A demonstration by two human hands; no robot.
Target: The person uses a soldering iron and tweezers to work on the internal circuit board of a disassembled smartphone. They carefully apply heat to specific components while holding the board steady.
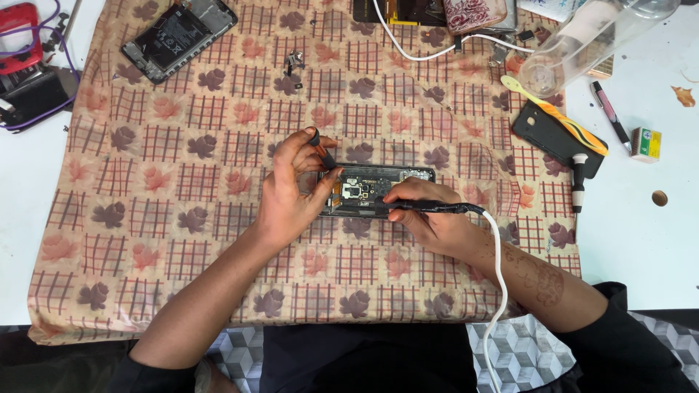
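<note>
Closest to me, a white cable point(499, 269) runs up past my right forearm to the black soldering pen point(429, 207) that my right hand point(437, 222) grips closed around, its tip resting on the opened phone point(375, 189). That phone lies flat on the patterned cloth point(182, 240), just beyond both hands, its circuit board exposed. My left hand point(291, 193) steadies the phone's left end, thumb and fingers pinched around a small dark tool point(324, 154) held over it. Farther right, a black phone case point(557, 138) lies with an orange-and-yellow pry tool point(561, 113) across it, a small screwdriver point(579, 182) touching its near corner. Farthest off, another dismantled phone point(178, 36) sits at the cloth's far left, and a clear plastic bottle point(597, 40) lies tipped at far right.
</note>
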